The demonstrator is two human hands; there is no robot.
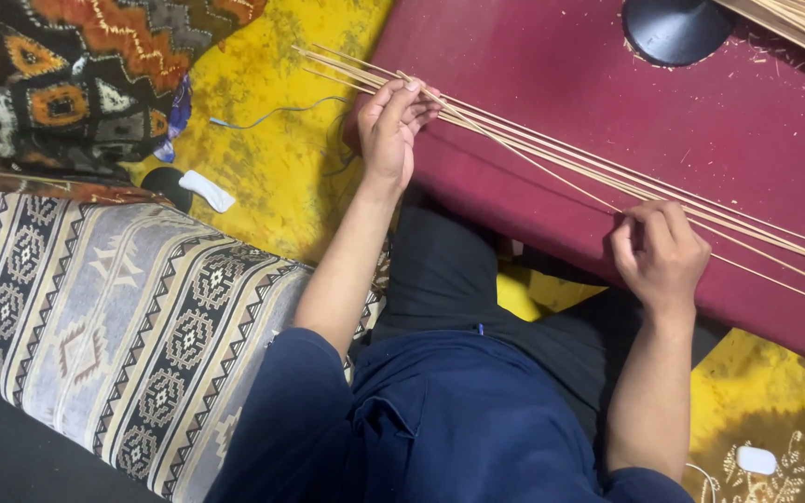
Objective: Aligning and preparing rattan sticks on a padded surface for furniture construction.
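- Several thin pale sticks (552, 158) lie fanned across the maroon bench (747, 121), running from upper left to lower right.
- Your left hand (393, 126) pinches the sticks near their left ends; your right hand (659, 251) is curled around them further along.
- Keep both grips light and level, I'd judge, so the sticks stay parallel and don't cross.
- Beneath lies a yellow patterned cloth (272, 177); a striped cushion (123, 317) sits at your left, a black lamp base (677, 28) ahead.
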